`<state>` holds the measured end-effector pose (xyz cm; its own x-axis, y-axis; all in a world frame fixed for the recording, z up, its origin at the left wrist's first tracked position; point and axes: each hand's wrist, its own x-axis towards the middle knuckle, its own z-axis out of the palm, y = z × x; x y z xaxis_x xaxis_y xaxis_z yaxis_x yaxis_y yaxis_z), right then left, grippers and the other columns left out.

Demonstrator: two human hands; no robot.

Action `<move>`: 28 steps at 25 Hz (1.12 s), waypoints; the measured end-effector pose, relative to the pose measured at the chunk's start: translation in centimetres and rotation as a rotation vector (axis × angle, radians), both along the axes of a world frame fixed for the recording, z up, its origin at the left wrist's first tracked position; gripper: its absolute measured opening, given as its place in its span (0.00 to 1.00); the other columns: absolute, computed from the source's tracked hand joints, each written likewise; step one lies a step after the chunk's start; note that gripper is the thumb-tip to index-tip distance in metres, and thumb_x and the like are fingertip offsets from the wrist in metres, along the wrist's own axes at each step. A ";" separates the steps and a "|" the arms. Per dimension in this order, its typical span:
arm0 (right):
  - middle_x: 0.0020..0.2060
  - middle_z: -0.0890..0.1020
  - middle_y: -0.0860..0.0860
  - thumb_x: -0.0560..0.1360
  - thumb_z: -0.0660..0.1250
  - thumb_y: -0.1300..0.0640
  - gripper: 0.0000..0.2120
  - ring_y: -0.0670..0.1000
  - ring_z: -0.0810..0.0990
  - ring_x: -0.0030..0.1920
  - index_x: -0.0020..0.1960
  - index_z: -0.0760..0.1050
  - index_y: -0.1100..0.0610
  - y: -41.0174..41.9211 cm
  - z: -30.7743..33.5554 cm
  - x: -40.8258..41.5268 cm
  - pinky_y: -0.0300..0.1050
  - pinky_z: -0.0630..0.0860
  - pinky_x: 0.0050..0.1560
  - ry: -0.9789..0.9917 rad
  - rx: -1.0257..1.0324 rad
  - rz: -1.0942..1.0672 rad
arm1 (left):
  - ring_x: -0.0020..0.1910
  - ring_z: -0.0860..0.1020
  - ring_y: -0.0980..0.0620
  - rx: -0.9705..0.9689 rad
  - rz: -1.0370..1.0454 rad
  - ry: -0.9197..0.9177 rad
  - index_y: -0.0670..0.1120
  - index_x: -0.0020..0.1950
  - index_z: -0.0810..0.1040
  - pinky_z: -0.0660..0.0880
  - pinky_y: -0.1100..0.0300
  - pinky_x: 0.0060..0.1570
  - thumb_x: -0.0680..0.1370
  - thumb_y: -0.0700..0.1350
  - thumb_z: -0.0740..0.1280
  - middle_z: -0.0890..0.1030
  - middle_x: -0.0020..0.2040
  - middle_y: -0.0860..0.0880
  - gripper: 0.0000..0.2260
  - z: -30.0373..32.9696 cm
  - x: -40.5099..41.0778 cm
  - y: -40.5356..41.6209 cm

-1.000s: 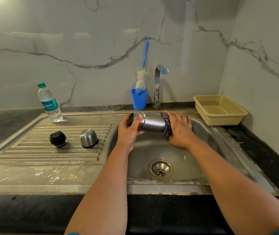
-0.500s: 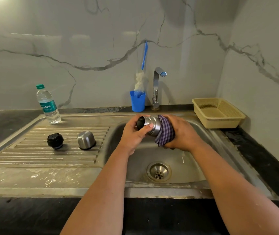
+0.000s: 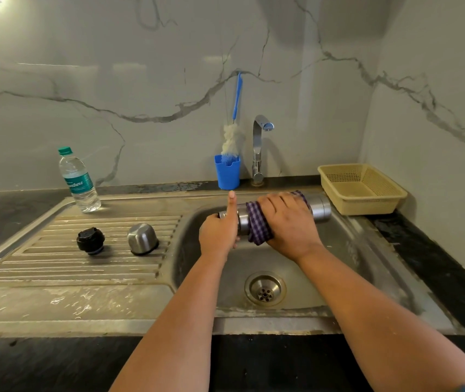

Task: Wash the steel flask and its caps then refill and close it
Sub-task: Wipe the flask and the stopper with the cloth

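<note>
You held the flask (image 3: 320, 211) sideways over the sink (image 3: 347, 250) so drips fell in: left hand (image 3: 218, 233) gripped its mouth end, thumb up; right hand (image 3: 289, 222) wrapped the cloth (image 3: 256, 227) round its body to wipe

Steel flask (image 3: 320, 209) lies sideways over sink; caps (image 3: 90, 240) on drainboard.

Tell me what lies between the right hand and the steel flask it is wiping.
A checked purple cloth is wrapped round the steel flask, and the right hand grips over it, so cloth separates palm from steel. The left hand holds the flask's mouth end bare, thumb raised.
</note>
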<state>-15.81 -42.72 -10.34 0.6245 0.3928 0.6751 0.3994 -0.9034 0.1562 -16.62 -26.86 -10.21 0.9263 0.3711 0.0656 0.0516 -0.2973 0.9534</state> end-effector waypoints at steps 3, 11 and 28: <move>0.57 0.77 0.52 0.67 0.74 0.51 0.28 0.52 0.75 0.59 0.63 0.69 0.54 0.8 0.0 -0.4 0.50 0.69 0.65 -0.036 -0.014 -0.023 | 0.40 0.81 0.51 -0.174 -0.006 -0.042 0.48 0.47 0.80 0.76 0.58 0.38 0.82 0.59 0.59 0.83 0.42 0.49 0.18 -0.5 1.1 0.2; 0.58 0.78 0.51 0.62 0.74 0.40 0.35 0.53 0.75 0.59 0.63 0.70 0.54 -3.4 1.6 0.7 0.51 0.68 0.66 0.081 0.176 -0.078 | 0.43 0.81 0.53 -0.006 -0.077 -0.349 0.48 0.49 0.76 0.76 0.57 0.44 0.81 0.58 0.59 0.82 0.43 0.50 0.15 0.1 0.8 1.5; 0.54 0.78 0.47 0.63 0.73 0.39 0.33 0.47 0.76 0.53 0.63 0.69 0.50 1.7 1.7 -1.0 0.44 0.74 0.57 0.161 0.131 0.046 | 0.39 0.79 0.50 0.113 -0.177 -0.387 0.46 0.45 0.73 0.75 0.54 0.41 0.76 0.65 0.59 0.80 0.39 0.46 0.22 -0.6 0.8 1.6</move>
<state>-16.83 -41.00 -8.64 0.7117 0.3390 0.6153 0.4512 -0.8919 -0.0304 -15.80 -25.29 -10.79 0.8741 0.1793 0.4514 -0.3642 -0.3730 0.8533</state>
